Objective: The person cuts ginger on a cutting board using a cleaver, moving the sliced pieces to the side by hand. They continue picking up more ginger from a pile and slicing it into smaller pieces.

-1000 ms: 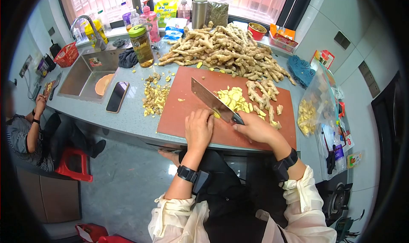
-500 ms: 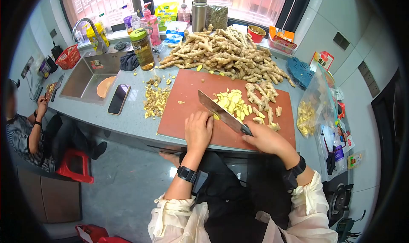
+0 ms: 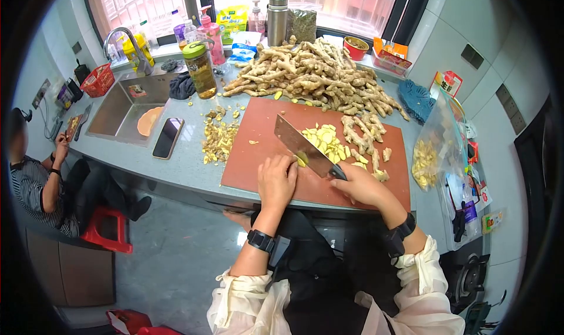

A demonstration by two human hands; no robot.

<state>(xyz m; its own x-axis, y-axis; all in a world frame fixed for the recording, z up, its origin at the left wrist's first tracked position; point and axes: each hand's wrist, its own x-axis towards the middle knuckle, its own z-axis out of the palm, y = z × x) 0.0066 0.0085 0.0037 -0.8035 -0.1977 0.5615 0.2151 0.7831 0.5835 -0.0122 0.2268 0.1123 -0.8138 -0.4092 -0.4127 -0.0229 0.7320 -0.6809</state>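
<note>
My right hand (image 3: 359, 186) is closed round the black handle of a cleaver (image 3: 301, 146), its broad blade angled up and to the left over the brown cutting board (image 3: 252, 120). Against the blade's left side, my left hand (image 3: 277, 182) presses a small piece of ginger (image 3: 302, 159) with its fingertips. Sliced ginger (image 3: 324, 138) lies heaped just beyond the blade. Some unsliced ginger roots (image 3: 362, 134) rest on the board's right part. To the left of the board, ginger trimmings (image 3: 218, 140) are scattered on the counter.
A large pile of ginger (image 3: 317, 73) stands behind the board. A bag of ginger pieces (image 3: 424, 161) sits at the right. Leftward are a phone (image 3: 168, 138), a lidded bottle (image 3: 201, 70) and the sink (image 3: 111, 114). A seated person (image 3: 47, 188) is at far left.
The cleaver has turned so that more of its blade face shows, and my right hand has shifted slightly left. My left hand stays on the ginger piece. The whole view has moved slightly.
</note>
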